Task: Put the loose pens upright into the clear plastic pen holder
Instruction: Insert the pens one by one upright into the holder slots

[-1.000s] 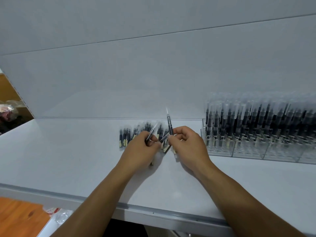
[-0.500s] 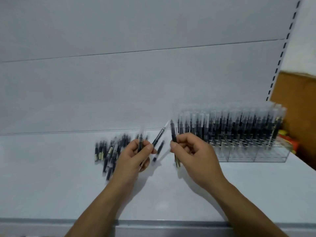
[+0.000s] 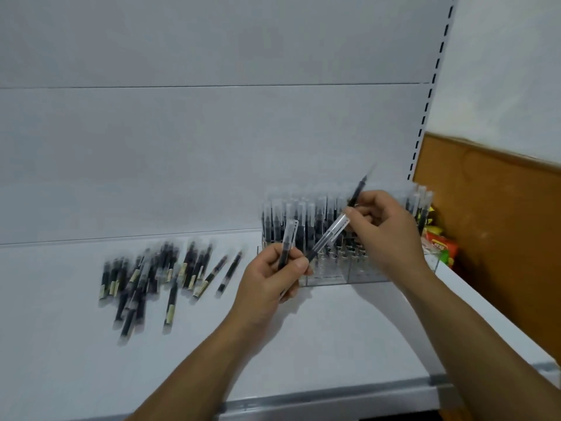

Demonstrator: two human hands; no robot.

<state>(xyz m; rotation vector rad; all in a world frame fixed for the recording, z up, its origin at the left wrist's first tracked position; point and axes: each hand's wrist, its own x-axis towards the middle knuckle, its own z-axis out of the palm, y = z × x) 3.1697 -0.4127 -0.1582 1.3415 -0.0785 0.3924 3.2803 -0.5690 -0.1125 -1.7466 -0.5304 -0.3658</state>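
Several loose black pens [image 3: 158, 275] with clear caps lie in a heap on the white shelf [image 3: 334, 344]. The clear plastic pen holder [image 3: 328, 275] stands at the back right, packed with upright pens [image 3: 291, 220]. My left hand [image 3: 270, 284] grips two pens [image 3: 287, 247], one nearly upright, the other slanting up to the right. My right hand [image 3: 385, 229] is in front of the holder and pinches one pen [image 3: 358, 192], tilted with its tip up to the right. Part of the holder is hidden behind both hands.
A white back panel rises behind the shelf. A slotted upright [image 3: 425, 123] marks its right end, with a brown board [image 3: 491, 226] beyond. Colourful packets [image 3: 440, 244] lie right of the holder. The shelf's metal front edge [image 3: 318, 399] runs along the bottom.
Both hands have moved right, away from the heap, to the holder. My right hand has risen with its pen in front of the upright pens. The view has swung right.
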